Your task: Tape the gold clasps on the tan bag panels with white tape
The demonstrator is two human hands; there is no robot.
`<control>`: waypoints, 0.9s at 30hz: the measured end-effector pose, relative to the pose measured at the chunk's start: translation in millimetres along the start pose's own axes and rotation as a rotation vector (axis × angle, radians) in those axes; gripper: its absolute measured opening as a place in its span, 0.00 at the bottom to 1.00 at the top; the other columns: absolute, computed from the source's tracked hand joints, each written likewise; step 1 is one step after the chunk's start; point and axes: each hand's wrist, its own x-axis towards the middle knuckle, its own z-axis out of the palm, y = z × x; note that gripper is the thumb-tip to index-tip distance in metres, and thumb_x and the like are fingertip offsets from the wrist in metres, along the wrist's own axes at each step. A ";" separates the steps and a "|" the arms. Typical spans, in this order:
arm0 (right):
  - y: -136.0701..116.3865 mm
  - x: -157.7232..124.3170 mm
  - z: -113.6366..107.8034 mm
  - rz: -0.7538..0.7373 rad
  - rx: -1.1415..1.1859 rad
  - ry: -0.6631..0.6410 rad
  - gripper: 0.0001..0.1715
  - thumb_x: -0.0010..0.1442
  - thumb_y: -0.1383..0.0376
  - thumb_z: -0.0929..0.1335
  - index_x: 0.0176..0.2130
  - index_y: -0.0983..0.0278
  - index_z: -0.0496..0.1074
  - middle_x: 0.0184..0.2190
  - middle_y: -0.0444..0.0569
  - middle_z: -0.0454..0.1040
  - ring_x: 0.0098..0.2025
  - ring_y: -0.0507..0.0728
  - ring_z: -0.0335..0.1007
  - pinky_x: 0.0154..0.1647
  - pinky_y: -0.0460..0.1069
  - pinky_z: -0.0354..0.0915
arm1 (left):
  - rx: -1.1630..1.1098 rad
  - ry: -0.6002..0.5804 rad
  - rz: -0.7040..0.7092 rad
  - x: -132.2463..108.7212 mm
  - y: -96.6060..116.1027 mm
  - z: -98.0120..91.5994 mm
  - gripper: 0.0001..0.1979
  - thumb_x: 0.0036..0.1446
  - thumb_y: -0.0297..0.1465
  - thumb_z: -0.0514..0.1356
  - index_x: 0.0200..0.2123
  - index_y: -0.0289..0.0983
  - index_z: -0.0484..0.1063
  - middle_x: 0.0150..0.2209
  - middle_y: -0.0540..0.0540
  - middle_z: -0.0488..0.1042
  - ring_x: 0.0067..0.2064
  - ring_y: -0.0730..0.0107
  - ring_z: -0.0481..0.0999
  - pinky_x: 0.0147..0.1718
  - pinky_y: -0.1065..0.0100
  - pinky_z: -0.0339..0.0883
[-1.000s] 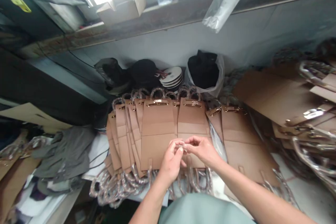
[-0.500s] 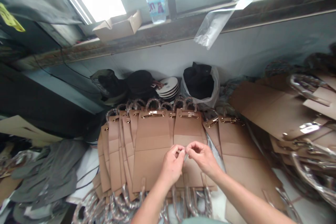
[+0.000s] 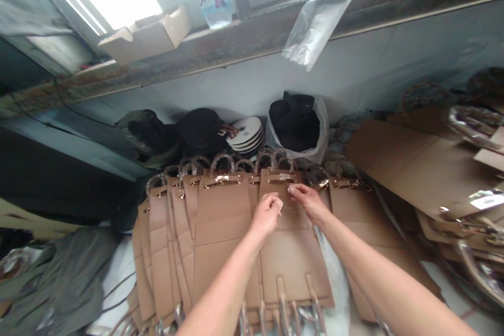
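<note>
My left hand [image 3: 268, 213] is closed, with a small whitish piece [image 3: 279, 203] between thumb and fingers; its kind is too small to make out. My right hand [image 3: 309, 200] pinches another tiny white bit [image 3: 290, 189] just below the strap and metal clasp of a tan bag panel [image 3: 293, 252]. Both hands hover over this panel, slightly apart. More flat tan bag panels [image 3: 222, 210] overlap to the left, their plastic-wrapped handles [image 3: 223, 161] pointing toward the wall. Another tan panel [image 3: 354, 215] lies to the right.
Along the wall stand white-sided spools [image 3: 246, 134], a black roll [image 3: 200, 128] and a clear bag of black material [image 3: 297, 126]. The ledge holds a cardboard box [image 3: 147, 37], a bottle [image 3: 214, 0] and a plastic sleeve [image 3: 315, 29]. Grey cloth [image 3: 63, 278] lies left; stacked bag pieces [image 3: 425, 163] rise right.
My hands, earlier together at a small pale piece over the panel's middle, have drawn apart and moved up toward the clasp. The camera view has shifted slightly.
</note>
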 end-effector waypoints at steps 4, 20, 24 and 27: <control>19.1 25.0 2.2 -0.038 0.018 0.013 0.25 0.45 0.47 0.78 0.35 0.62 0.78 0.40 0.49 0.77 0.43 0.58 0.71 0.42 0.51 0.70 | 0.146 -0.121 0.161 37.1 10.5 -2.5 0.12 0.56 0.39 0.62 0.29 0.35 0.73 0.71 0.43 0.56 0.36 0.72 0.76 0.14 0.79 0.62; 21.2 39.9 31.8 -0.031 0.043 0.234 0.26 0.46 0.48 0.77 0.38 0.63 0.78 0.34 0.47 0.77 0.33 0.55 0.70 0.30 0.47 0.64 | -0.009 -0.156 0.096 54.8 -1.1 -4.0 0.17 0.56 0.44 0.61 0.30 0.34 0.73 0.73 0.42 0.50 0.33 0.76 0.77 0.13 0.80 0.62; 19.5 41.4 30.9 -0.015 0.009 0.253 0.26 0.44 0.48 0.78 0.36 0.64 0.78 0.32 0.47 0.78 0.31 0.54 0.70 0.29 0.47 0.63 | -0.006 -0.143 0.105 53.8 -1.0 -4.4 0.15 0.57 0.41 0.61 0.29 0.34 0.73 0.73 0.40 0.51 0.27 0.80 0.75 0.13 0.78 0.62; 17.8 43.2 31.7 -0.008 -0.013 0.287 0.27 0.43 0.48 0.78 0.36 0.64 0.77 0.31 0.48 0.78 0.31 0.55 0.71 0.28 0.48 0.63 | -0.003 -0.144 0.109 53.9 -2.2 -5.3 0.15 0.58 0.41 0.60 0.30 0.34 0.72 0.73 0.40 0.52 0.25 0.83 0.73 0.13 0.79 0.62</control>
